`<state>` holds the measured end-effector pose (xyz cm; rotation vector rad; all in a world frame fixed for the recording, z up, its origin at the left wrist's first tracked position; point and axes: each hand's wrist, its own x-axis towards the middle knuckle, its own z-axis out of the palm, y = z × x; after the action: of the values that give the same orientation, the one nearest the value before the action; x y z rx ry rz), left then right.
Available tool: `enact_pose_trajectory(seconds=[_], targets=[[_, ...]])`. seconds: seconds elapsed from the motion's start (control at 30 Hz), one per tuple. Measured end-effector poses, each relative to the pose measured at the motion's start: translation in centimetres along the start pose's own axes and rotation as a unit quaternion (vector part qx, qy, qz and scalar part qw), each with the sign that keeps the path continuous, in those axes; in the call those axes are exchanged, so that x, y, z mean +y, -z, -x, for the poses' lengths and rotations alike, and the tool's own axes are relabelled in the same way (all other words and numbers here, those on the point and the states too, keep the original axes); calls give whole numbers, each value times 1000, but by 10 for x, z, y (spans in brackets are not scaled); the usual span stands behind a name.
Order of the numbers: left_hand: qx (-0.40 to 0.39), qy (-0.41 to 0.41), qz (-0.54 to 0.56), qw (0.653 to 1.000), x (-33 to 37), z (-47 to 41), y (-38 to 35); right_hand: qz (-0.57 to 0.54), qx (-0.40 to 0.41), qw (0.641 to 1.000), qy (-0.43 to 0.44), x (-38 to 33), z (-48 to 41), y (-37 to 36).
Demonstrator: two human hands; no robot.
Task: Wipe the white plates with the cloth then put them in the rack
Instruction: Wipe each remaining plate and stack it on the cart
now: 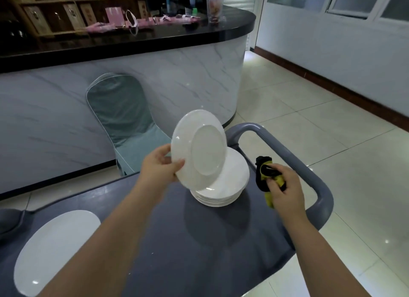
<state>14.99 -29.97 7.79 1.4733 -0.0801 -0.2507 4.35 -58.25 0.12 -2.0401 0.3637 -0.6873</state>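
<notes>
A white plate (pixel 199 149) tilted in the left hand's (pixel 160 167) pinch above the plate stack (pixel 223 186); the right hand (pixel 284 189) clutched a yellow-black cloth (pixel 266 175).

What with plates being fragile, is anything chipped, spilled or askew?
Nothing stands out. The plate in the left hand looks whole, the stack sits even, and the right hand holds the cloth.

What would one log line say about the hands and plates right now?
left hand: holds plate tilted | right hand: grips cloth | stack: on cart
</notes>
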Motion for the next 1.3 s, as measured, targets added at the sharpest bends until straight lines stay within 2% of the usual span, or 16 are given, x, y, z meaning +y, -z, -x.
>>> enact_pose_trajectory(seconds=[0.07,0.13,0.2,0.27,0.3,0.4,0.53,0.63,0.77,0.87,0.97,1.13,1.3], targets=[[21,-99,-197,975,-4,-19,-27,-1,3,1000,-2,5,0,5],[38,-173,-390,903,-15,-34,-52,2,-4,1000,11,7,0,8],[31,-210,-533,819,-27,-39,-66,0,-10,1000,20,9,0,9],[-15,-214,-625,751,-40,-40,-74,-1,-14,1000,20,11,0,10],[-36,-217,-648,729,-47,-40,-76,-2,-17,1000,17,11,0,10],[-85,-228,-671,700,-63,-35,-73,-2,-17,1000,13,16,1,10],[-144,-183,-666,708,-91,-25,-68,-2,-34,999,-6,20,8,7],[-157,-194,-658,710,-113,-20,-62,3,-54,998,-12,21,15,2],[-135,-232,-621,737,-129,-14,-53,1,-69,997,-18,18,22,-7],[-133,-258,-604,742,-126,-6,-51,-11,-84,996,-7,8,25,-18],[-65,-290,-580,758,-117,5,-39,-19,-110,994,22,-11,25,-37],[66,-193,-582,787,-101,26,20,-7,-203,975,90,-54,29,-95],[193,-3,-517,834,-108,82,122,-8,-323,933,157,-97,68,-179]])
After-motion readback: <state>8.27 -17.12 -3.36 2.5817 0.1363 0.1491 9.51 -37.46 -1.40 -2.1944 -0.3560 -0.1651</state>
